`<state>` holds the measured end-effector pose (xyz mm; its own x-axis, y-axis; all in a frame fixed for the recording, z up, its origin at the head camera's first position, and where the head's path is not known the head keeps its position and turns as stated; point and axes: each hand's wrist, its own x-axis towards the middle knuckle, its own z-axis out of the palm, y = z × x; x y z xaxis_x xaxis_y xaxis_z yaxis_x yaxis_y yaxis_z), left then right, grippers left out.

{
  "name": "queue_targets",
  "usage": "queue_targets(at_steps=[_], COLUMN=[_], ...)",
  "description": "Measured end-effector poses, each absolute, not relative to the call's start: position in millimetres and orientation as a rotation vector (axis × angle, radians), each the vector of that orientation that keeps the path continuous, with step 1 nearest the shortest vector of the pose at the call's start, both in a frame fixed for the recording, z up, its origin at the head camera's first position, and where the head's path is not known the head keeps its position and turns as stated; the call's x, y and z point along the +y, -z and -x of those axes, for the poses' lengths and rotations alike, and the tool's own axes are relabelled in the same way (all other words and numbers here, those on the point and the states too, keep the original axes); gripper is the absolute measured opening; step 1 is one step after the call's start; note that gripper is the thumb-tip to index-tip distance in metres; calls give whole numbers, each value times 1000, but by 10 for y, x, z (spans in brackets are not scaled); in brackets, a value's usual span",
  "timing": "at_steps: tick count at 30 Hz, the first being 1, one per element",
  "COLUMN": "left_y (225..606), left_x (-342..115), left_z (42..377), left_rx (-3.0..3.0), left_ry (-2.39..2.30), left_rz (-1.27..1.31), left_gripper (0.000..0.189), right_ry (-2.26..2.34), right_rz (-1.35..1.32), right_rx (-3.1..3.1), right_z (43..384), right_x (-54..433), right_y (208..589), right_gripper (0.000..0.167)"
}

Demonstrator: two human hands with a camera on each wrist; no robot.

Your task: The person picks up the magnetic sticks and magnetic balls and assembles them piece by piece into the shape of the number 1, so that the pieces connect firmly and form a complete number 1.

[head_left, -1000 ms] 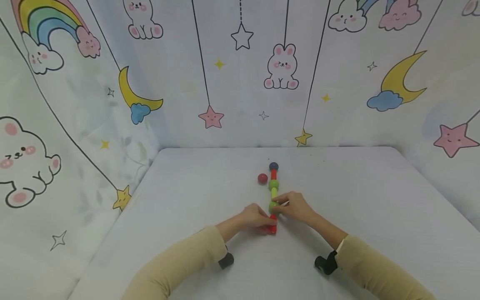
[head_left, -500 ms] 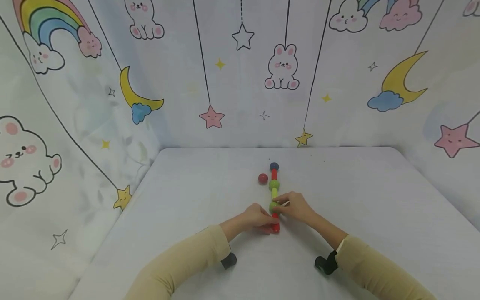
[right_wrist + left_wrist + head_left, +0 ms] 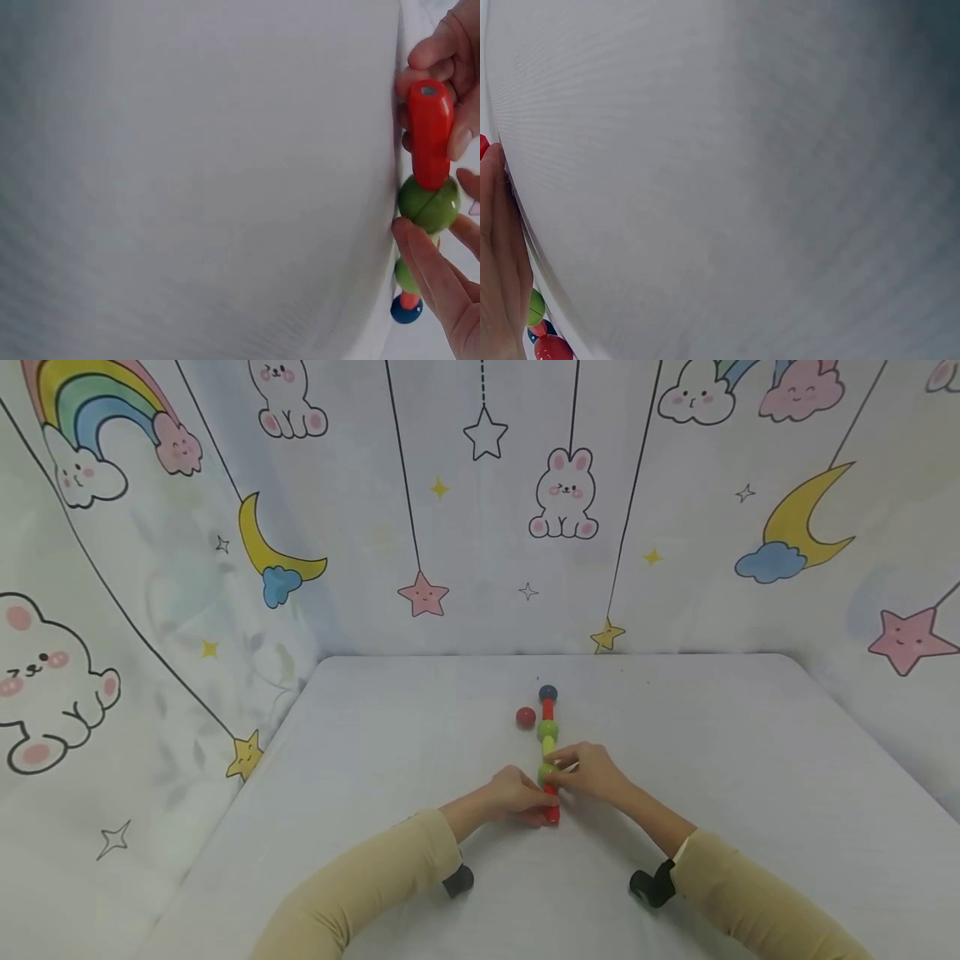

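Note:
A chain of balls and rods lies across the table in the head view, running away from me. Its near end is a red rod (image 3: 552, 815), which my left hand (image 3: 513, 796) pinches between thumb and fingers. In the right wrist view this red rod (image 3: 431, 131) meets a green ball (image 3: 429, 204). My right hand (image 3: 592, 774) grips that green ball between thumb and fingers. Beyond it come a yellow-green rod (image 3: 549, 744), a second green ball (image 3: 548, 729), another red rod (image 3: 548, 709) and a dark blue ball (image 3: 548, 693) at the far end.
A loose red ball (image 3: 526, 717) rests left of the chain, apart from it. The white table (image 3: 405, 718) reaches back to a cloth backdrop (image 3: 360, 527) printed with stars and bunnies. Black wrist cameras hang below both sleeves.
Over the last second my left hand has shifted slightly right with the near red rod. My right hand stays almost still on the green ball.

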<state>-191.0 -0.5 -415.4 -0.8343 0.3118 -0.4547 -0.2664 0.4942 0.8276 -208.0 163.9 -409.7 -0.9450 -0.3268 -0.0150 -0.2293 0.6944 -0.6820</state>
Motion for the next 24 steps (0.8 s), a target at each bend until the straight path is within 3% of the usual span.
queue_targets(at_steps=[6, 24], left_y=[4156, 4163], left_x=[-5, 9], left_z=[1911, 1921], left_rx=[2191, 2198], left_ry=[-1332, -1320], left_rz=[-46, -5], left_gripper=[19, 18], right_ry=[1046, 1011], right_rz=[305, 298], right_rx=[2830, 2869], right_z=[2224, 2828], right_x=[1666, 1689], right_y=[4023, 4097], right_gripper=[40, 72])
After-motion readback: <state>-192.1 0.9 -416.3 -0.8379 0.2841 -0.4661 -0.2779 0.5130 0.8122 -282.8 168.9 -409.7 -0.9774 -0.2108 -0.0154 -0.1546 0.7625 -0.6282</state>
